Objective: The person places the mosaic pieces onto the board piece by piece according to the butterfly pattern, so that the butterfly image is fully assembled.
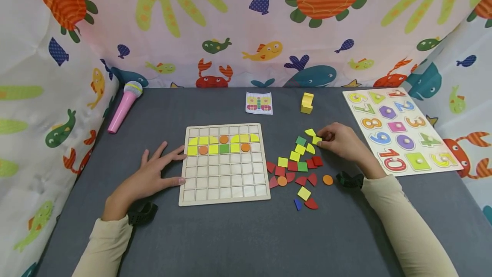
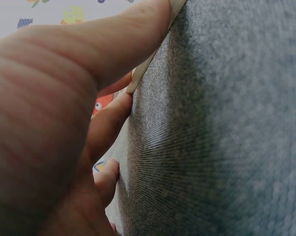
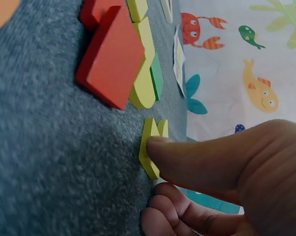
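My left hand [image 1: 150, 178] lies with fingers spread at the left edge of a wooden grid board [image 1: 226, 183]; thumb and fingertips touch its rim. Two upper rows of the board hold yellow pieces, orange discs and a green square [image 1: 224, 148]. To the right of the board, my right hand [image 1: 340, 141] pinches a small yellow tile [image 3: 149, 150] low over the table, the thumb on its face and the other fingers curled. Another yellow piece [image 1: 309, 132] lies just behind that tile. Loose red, yellow and green pieces, including a red square [image 3: 112, 59], lie close by.
A pattern card [image 1: 259, 104] and a yellow block [image 1: 306, 103] stand at the back. At the right lies a number puzzle board [image 1: 399, 129], and at the left a pink toy microphone [image 1: 125, 106]. A blue triangle [image 1: 297, 204] and an orange disc [image 1: 328, 180] lie nearer the front.
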Tool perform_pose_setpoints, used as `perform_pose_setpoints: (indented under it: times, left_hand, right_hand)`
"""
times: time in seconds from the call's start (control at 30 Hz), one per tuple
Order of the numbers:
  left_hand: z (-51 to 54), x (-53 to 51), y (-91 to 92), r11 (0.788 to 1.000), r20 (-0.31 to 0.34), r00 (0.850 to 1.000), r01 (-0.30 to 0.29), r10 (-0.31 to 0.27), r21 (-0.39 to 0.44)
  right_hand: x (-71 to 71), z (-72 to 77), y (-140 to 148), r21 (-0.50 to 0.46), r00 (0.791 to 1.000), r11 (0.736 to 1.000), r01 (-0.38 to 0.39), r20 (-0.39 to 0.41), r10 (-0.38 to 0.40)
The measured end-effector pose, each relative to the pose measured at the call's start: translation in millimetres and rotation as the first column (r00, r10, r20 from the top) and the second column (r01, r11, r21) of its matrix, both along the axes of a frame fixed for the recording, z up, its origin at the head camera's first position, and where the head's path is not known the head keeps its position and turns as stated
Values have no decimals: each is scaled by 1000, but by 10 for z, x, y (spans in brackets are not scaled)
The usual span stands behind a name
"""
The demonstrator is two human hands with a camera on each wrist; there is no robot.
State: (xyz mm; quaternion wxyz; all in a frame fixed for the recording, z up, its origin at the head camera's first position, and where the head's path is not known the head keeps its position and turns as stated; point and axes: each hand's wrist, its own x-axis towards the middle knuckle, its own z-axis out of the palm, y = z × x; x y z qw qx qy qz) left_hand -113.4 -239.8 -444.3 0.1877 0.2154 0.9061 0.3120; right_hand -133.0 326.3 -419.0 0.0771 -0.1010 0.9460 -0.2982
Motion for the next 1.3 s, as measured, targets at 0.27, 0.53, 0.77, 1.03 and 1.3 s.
perform_pose_setpoints:
  times: [0.27,0.53,0.77,1.03,1.3]
  left_hand:
    - [-6,16,3,1000,4,1000,-8,8,2]
    - [-30,25,-4,1000,13,1000,-9,9,9]
    - [-22,7,-10,1000,7,1000,-8,8,9]
    - [-28,0,-15,1000,6,1000,-9,9,7]
    - [-30,-6,-23,1000,0,1000,-8,8,4]
  right_hand:
    - [-16,-9,-42,-13,999,999,37,35,-37]
    - [-49,70,-211,-88,998,994,66,30,-63]
    - [-127,133,-499,-223,998,974,33,55,-21]
    - [-230,102,-846,-328,996,944,-25,68,50]
    - [-268,77,-1196,-404,986,909,-100,85,146]
